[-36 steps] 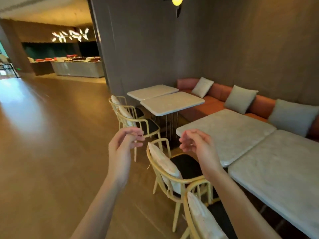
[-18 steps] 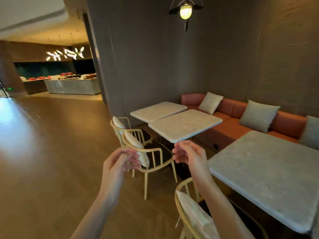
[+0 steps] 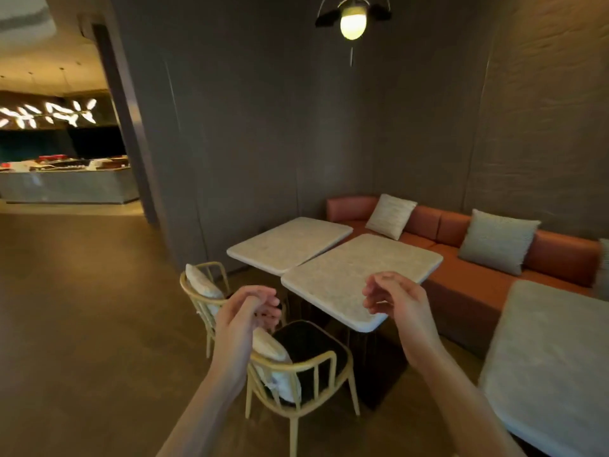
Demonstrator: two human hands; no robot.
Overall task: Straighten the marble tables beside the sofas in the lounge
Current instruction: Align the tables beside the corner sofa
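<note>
Two white marble tables stand corner to corner before an orange sofa [image 3: 468,272]: the nearer table [image 3: 346,275] sits skewed, the farther table [image 3: 290,242] lies behind it to the left. A third marble table [image 3: 553,364] fills the lower right. My left hand [image 3: 245,316] is raised in the air over the chairs, fingers loosely curled, holding nothing. My right hand [image 3: 393,300] hovers in front of the nearer table's front corner, fingers loosely curled, empty and apart from the marble.
Two cream wire chairs with cushions stand on the tables' left side, one near [image 3: 306,374] and one farther [image 3: 206,291]. Grey pillows [image 3: 497,240] lie on the sofa. A pendant lamp [image 3: 352,23] hangs above. Open wood floor spreads left toward a counter [image 3: 66,186].
I have walked forward along the sofa: the two far tables are now close ahead, and the earlier near tables have slid off to the right. Both hands stay raised and empty.
</note>
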